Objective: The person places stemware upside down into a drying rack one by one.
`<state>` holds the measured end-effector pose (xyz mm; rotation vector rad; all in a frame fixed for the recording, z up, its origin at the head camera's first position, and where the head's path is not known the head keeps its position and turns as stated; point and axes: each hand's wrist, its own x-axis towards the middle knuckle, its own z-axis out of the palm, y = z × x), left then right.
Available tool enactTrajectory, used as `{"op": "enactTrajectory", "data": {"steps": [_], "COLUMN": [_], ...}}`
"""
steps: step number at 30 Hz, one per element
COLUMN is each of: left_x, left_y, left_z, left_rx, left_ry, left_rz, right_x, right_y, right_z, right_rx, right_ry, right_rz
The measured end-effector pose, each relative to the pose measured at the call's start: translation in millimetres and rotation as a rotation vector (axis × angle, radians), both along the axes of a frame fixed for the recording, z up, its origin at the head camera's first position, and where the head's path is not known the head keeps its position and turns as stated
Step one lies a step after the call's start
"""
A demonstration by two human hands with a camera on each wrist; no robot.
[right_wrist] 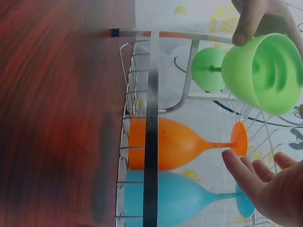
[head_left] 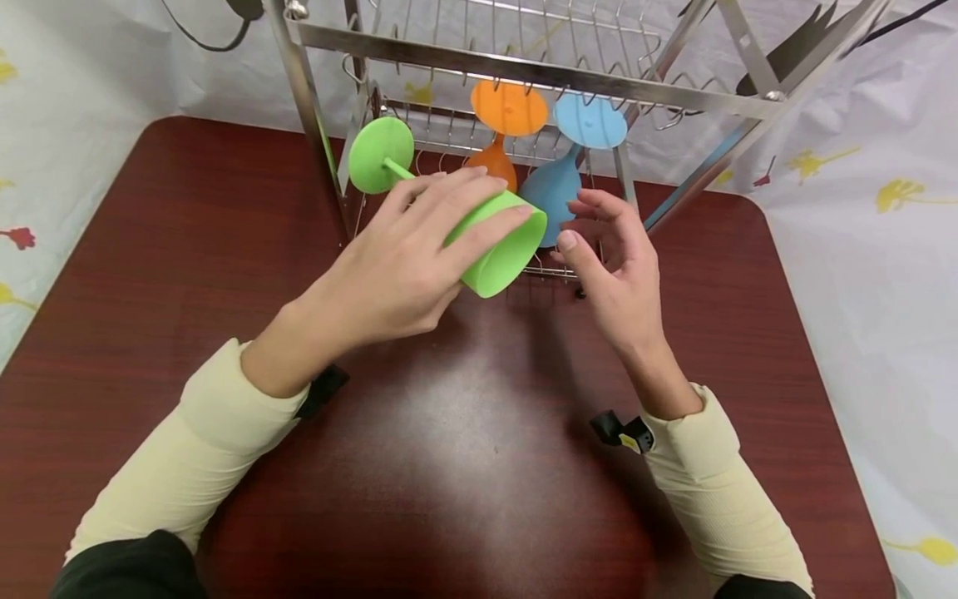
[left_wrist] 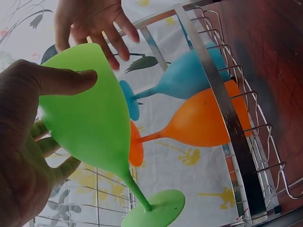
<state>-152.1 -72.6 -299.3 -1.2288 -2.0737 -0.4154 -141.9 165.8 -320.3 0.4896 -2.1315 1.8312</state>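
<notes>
My left hand (head_left: 407,249) grips a green wine goblet (head_left: 503,249) round its bowl, thumb on one side and fingers on the other. The goblet is tilted, its mouth turned toward the lower right and its round foot to the upper left in the head view. Just right of it my right hand (head_left: 617,270) is held in the air with loosely bent fingers and nothing in them. Behind the hands an orange goblet (right_wrist: 177,144) and a blue goblet (right_wrist: 184,198) stand upside down, side by side, on the rack's lower level.
A metal two-level dish rack (head_left: 524,66) stands at the back of the dark red-brown table (head_left: 449,466). Its wire upper shelf and front bar overhang the goblets. Behind it hangs a white sheet (head_left: 846,108) with yellow and red flower prints.
</notes>
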Motion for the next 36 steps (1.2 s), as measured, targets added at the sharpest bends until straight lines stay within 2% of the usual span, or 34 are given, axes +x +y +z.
{"op": "enactTrajectory", "data": {"steps": [10, 18, 27, 32, 36], "left_x": [-2.9, -8.6, -13.1, -14.1, -14.4], "left_y": [2.6, 8.5, 16.5, 20.0, 21.1], "left_z": [-5.9, -13.3, -18.2, -19.8, -20.7], "left_rx": [-0.066, -0.103, -0.123, -0.122, -0.132], "left_ry": [0.06, 0.128, 0.155, 0.15, 0.143], "left_rz": [0.096, 0.167, 0.196, 0.186, 0.182], "right_x": [0.1, -0.7, -4.5, -7.3, -7.9], "right_y": [-5.6, -10.4, -16.3, -19.4, -20.6], "right_z": [-0.6, -2.0, -5.9, -9.9, -12.5], "right_rx": [0.044, 0.078, 0.055, 0.018, -0.002], "right_ry": [-0.005, -0.071, -0.192, -0.208, -0.2], "right_rz": [0.064, 0.1, 0.171, 0.219, 0.225]}}
